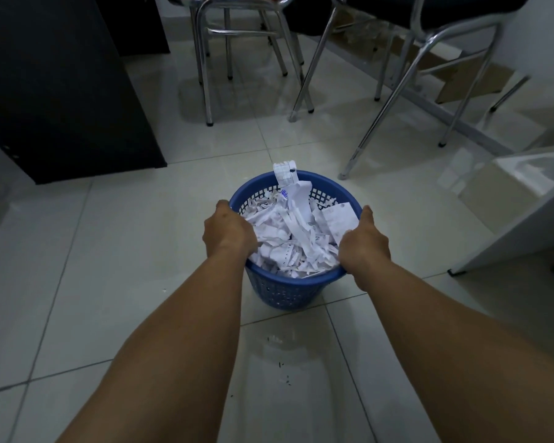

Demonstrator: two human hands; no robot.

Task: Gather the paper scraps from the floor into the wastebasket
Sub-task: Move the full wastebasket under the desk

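Observation:
A blue plastic lattice wastebasket (288, 292) stands on the white tiled floor at the centre of the view. It is heaped to the rim with white paper scraps (296, 238), and one lined strip sticks up over the far rim. My left hand (227, 231) grips the basket's left rim, fingers curled inside over the paper. My right hand (362, 241) grips the right rim the same way. Both forearms reach forward from the bottom of the view.
Chrome chair legs (205, 75) stand beyond the basket, with more to the right (397, 100). A dark cabinet (55, 91) fills the far left. A white furniture corner (518, 225) juts in at right. A few tiny specks (282, 366) lie on the near tile.

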